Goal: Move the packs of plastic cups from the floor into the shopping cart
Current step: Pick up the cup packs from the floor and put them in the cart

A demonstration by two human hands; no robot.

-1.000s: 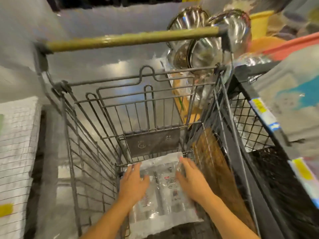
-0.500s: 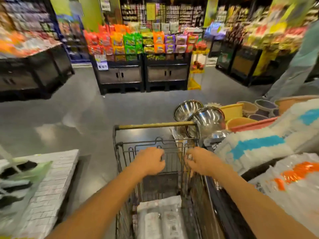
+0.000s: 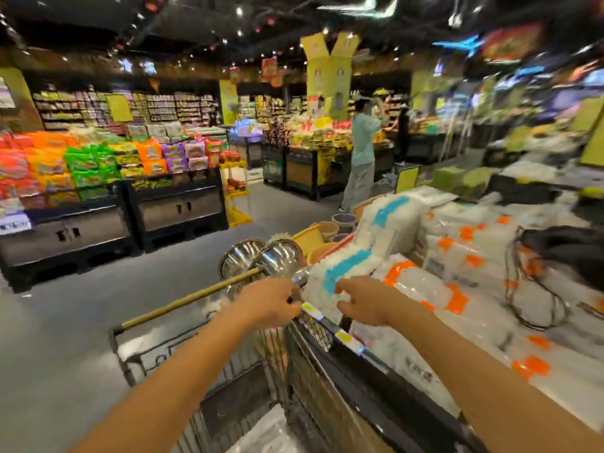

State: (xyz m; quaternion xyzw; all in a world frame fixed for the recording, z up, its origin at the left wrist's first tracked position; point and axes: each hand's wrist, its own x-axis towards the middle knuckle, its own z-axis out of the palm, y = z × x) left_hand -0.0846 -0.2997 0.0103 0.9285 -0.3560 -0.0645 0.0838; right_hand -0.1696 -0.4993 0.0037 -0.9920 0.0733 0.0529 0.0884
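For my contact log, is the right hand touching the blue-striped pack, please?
Cannot tell: head view shows the right hand overlapping the blue-striped pack at its edge, but blurred.

We see a dark grey wire shopping cart (image 3: pixel 228 380) with a brass-yellow handle (image 3: pixel 192 295), a grey floor (image 3: pixel 81 322), mirror-bright silver bowls (image 3: pixel 281 256), white packs (image 3: pixel 346 266) banded in light blue, clear packs (image 3: pixel 425 282) patched with orange, a yellow tub (image 3: pixel 309 238), and snack bags (image 3: pixel 98 161) in orange, green and purple.
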